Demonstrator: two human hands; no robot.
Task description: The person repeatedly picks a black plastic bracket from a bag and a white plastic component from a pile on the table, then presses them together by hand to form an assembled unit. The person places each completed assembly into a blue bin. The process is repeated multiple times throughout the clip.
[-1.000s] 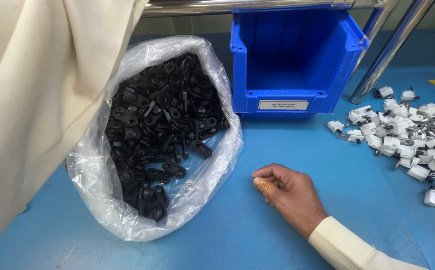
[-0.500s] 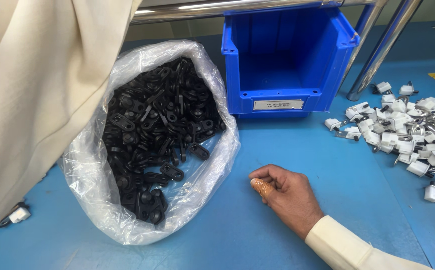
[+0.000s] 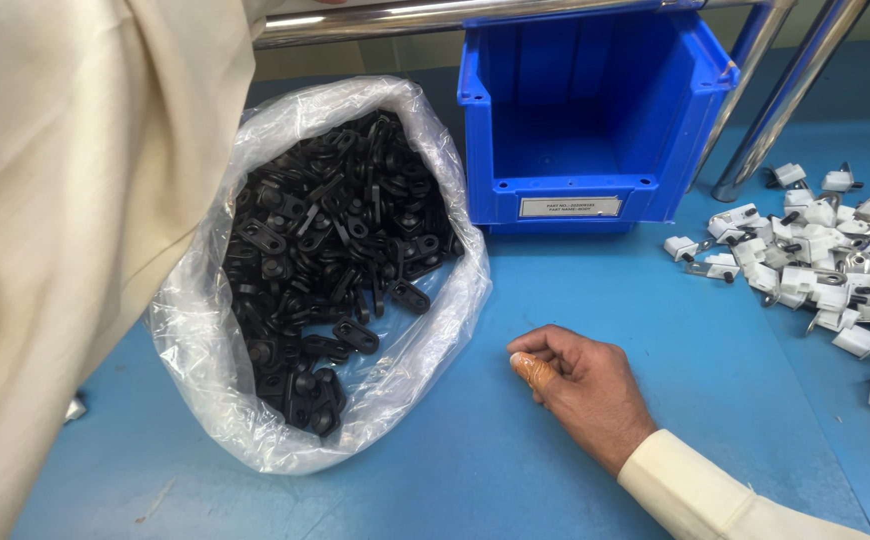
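Observation:
My right hand (image 3: 585, 385) rests on the blue table (image 3: 675, 330) just right of an open clear plastic bag (image 3: 205, 350). Its fingers are curled in loosely and nothing shows inside them; the thumb tip looks pale orange. The bag is full of small black plastic link-shaped parts (image 3: 335, 260). My left arm's cream sleeve (image 3: 75, 220) fills the left side of the view and runs up past the top edge, so the left hand itself is hidden.
An empty blue storage bin (image 3: 595, 110) with a white label stands behind the hand. A pile of small white and metal parts (image 3: 835, 260) lies at the right. Shiny metal frame tubes (image 3: 785, 100) rise at the back right.
The view has drifted slightly, so the bag and bin sit a little further left in it. My right hand stays curled in the same spot.

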